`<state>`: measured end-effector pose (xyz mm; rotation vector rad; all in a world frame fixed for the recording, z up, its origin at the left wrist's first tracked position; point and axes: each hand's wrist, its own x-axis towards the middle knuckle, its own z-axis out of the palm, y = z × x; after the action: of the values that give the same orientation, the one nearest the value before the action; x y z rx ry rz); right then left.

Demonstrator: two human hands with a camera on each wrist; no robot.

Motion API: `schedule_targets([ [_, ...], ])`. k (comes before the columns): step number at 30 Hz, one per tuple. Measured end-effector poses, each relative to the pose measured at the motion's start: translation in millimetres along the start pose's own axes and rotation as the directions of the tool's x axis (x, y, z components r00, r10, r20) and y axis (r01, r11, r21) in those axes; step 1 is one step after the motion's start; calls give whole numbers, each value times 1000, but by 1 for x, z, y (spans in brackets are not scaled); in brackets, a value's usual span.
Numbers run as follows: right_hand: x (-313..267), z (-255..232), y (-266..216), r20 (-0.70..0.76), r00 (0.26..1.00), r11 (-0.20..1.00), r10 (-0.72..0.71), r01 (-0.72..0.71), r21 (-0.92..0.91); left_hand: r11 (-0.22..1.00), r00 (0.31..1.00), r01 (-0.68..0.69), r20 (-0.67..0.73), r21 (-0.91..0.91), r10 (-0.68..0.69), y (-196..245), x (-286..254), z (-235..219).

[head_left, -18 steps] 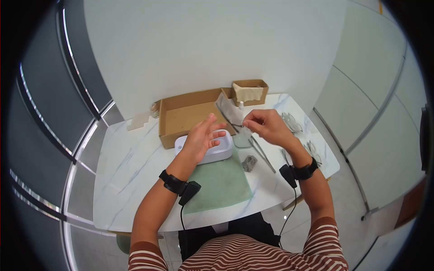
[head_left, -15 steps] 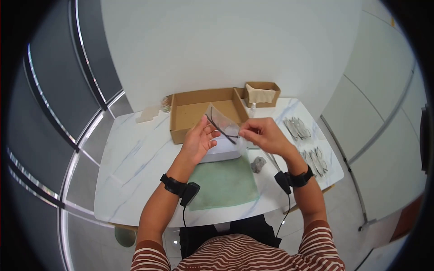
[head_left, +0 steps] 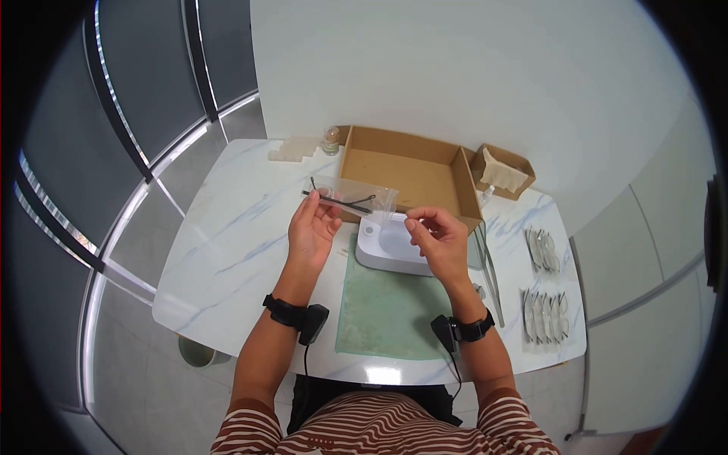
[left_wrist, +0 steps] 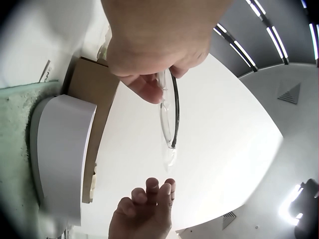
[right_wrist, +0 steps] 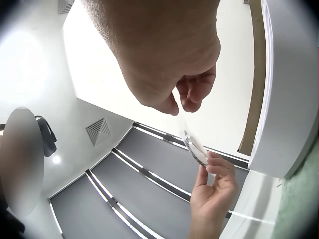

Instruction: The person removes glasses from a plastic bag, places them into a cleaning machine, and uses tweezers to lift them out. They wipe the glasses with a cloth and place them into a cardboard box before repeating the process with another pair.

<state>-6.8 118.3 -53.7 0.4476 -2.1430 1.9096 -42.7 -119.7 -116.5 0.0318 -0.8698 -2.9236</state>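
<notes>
Our left grip (head_left: 311, 233) pinches bagged glasses (head_left: 346, 203); we cannot tell whether our right grip (head_left: 444, 239) does. The glasses' long axis runs left-right.

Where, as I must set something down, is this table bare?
Left of the green mat, up to the pale stepped block, the table is mostly bare; so is the mat's front half, before the white basin. The back, with cardboard boxes, and right side, with eyeglasses, are crowded.

- In the left hand's (head_left: 309, 236) grip: colourless clear plastic bag (head_left: 355, 187), thin-framed black eyeglasses (head_left: 347, 202) inside.
- Right of that grip: white rounded plastic basin (head_left: 394, 262).
- Nearer the body: mottled pale-green rectangular mat (head_left: 387, 318).
- Beyond: plain brown cardboard box (head_left: 409, 168).
- Beneath: white marble-patterned tabletop (head_left: 227, 235), blue-grey veins.
</notes>
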Motion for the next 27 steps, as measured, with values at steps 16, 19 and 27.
schedule_targets([
  [16, 9, -5, 10, 97, 987, 974, 125, -141, 177, 1000, 994, 4, 109, 15, -6, -9, -3, 3],
  [19, 8, -4, 13, 130, 984, 986, 124, -136, 93, 1000, 993, 12, 119, -2, -12, -9, -3, 3],
  [27, 9, -6, 18, 109, 987, 991, 116, -122, 56, 944, 988, -140, 111, 299, 112, -11, -8, 18],
])
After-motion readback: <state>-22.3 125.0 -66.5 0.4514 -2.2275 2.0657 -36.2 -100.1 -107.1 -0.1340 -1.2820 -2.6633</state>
